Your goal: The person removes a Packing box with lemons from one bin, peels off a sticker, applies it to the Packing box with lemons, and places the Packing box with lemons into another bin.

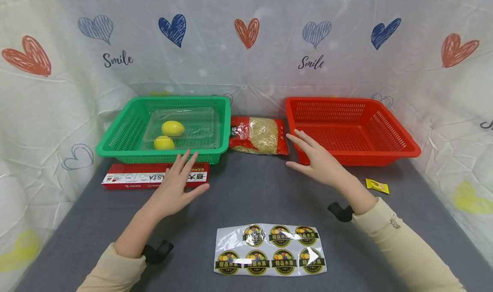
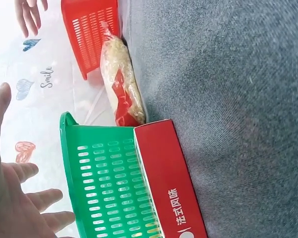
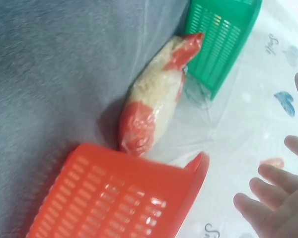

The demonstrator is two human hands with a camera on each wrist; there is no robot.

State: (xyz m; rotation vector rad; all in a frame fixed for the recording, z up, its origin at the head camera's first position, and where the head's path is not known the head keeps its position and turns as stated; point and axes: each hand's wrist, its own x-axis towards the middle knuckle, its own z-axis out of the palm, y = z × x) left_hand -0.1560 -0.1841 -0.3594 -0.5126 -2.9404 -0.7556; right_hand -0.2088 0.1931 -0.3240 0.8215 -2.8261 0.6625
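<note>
My left hand (image 1: 175,191) is held with fingers spread in front of the green basket (image 1: 169,158), overlapping a red pasta box (image 1: 131,176) in the head view. My right hand (image 1: 317,161) has its fingers extended beside the near left corner of the red basket (image 1: 358,158). Neither hand holds anything. Inside the green basket is a clear plastic box (image 1: 200,127) with two yellow lemon-like fruits (image 1: 173,128). Between the baskets lies a red and clear bag of pale grain-like food (image 1: 263,135). In the left wrist view, spread fingers (image 2: 44,198) appear near the green rim.
A sheet of round fruit stickers (image 1: 270,250) lies at the near middle of the grey tablecloth (image 1: 254,193). One small yellow packet (image 1: 377,186) sits at right, before the red basket. Behind everything hangs a white curtain (image 1: 277,43) printed with hearts.
</note>
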